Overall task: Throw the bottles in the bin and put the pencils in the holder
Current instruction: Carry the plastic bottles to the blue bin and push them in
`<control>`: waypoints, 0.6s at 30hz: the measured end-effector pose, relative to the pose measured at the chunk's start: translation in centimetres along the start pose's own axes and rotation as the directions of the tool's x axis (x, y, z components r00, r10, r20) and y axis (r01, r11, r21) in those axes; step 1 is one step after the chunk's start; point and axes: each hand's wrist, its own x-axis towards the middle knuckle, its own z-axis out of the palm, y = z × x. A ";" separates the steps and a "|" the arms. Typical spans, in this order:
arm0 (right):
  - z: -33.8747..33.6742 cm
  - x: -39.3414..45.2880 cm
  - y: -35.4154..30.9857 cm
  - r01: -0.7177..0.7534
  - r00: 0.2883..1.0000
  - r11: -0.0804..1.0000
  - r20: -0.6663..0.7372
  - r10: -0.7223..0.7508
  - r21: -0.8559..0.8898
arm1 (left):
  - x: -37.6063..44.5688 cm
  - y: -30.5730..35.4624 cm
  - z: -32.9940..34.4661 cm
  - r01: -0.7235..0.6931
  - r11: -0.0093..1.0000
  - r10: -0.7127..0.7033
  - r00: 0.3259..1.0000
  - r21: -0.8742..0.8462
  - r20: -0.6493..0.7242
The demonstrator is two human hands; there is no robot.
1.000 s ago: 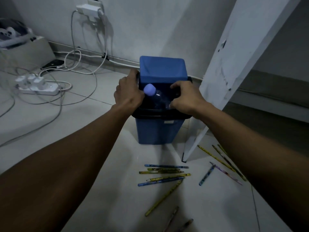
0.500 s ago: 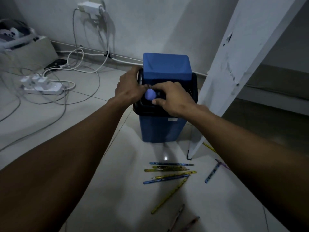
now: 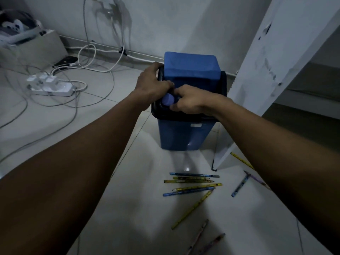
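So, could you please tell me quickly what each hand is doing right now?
Left hand: closed on the bin, gripping its black rim.
Right hand: closed on the bottle, at the bin's opening.

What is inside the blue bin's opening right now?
A bottle's purple cap pokes from the bin, between the left hand and right hand. The bottle's body and the bin's interior are hidden.

This looked like a room in a home, dimly lit and a bit untidy. The floor (image 3: 55,126) was pale glossy tile under a plain painted wall (image 3: 165,24). A white power strip (image 3: 50,87) lay on the floor amid loose tangled cables (image 3: 103,57) running up to a wall plug. A small blue bin (image 3: 184,133) stood beside a chipped white board (image 3: 272,67), and pencils (image 3: 191,184) lay scattered on the tiles.
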 end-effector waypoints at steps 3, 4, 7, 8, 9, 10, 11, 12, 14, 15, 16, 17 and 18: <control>-0.1 0.0 0.1 0.041 0.999 0.999 -0.018 -0.041 0.033 | 0.0 0.1 0.0 -0.015 1.000 0.015 1.000 0.018 -0.003; 0.0 0.0 0.2 0.048 0.999 0.999 -0.013 -0.048 0.025 | 0.1 0.0 -0.1 -0.018 0.999 0.018 1.000 0.026 -0.002; -0.1 0.1 -0.1 0.033 0.998 0.999 0.060 -0.033 0.007 | 0.1 -0.1 -0.1 -0.029 0.999 0.029 1.000 0.038 0.008; -0.1 0.0 -0.3 0.013 0.996 1.000 0.093 -0.014 0.015 | 0.1 -0.1 -0.1 -0.031 0.999 0.031 1.000 0.041 0.007; -0.1 0.0 -0.4 -0.013 0.993 1.000 0.118 0.010 0.023 | 0.0 -0.1 -0.1 -0.038 0.998 0.038 0.999 0.048 0.001; -0.1 0.1 -0.4 -0.036 0.991 0.999 0.130 0.031 0.038 | 0.0 -0.1 -0.1 -0.042 0.997 0.043 0.999 0.058 -0.008; -0.1 0.2 -0.3 -0.063 0.990 0.995 0.132 0.053 0.073 | 0.0 -0.2 0.0 -0.046 0.997 0.047 0.999 0.068 -0.015; -0.1 0.4 -0.1 -0.098 0.989 0.987 0.124 0.082 0.125 | 0.0 -0.2 0.0 -0.048 0.996 0.049 0.999 0.076 -0.018; -0.1 0.7 0.1 -0.145 0.985 0.974 0.119 0.125 0.176 | 0.0 -0.3 0.0 -0.052 0.995 0.054 0.998 0.087 -0.018; -0.1 0.9 0.2 -0.164 0.981 0.975 0.128 0.146 0.149 | 0.0 -0.3 0.0 -0.055 0.995 0.057 0.998 0.088 -0.017; -0.1 1.0 0.1 -0.187 0.976 0.976 0.136 0.170 0.116 | 0.0 -0.3 -0.1 -0.058 0.995 0.059 0.998 0.087 -0.015; -0.1 1.1 0.0 -0.207 0.972 0.974 0.132 0.194 0.090 | 0.0 -0.3 -0.1 -0.060 0.994 0.061 0.998 0.088 -0.013; -0.1 1.1 -0.1 -0.233 0.967 0.969 0.126 0.221 0.086 | 0.0 -0.4 -0.1 -0.061 0.994 0.062 0.998 0.090 -0.012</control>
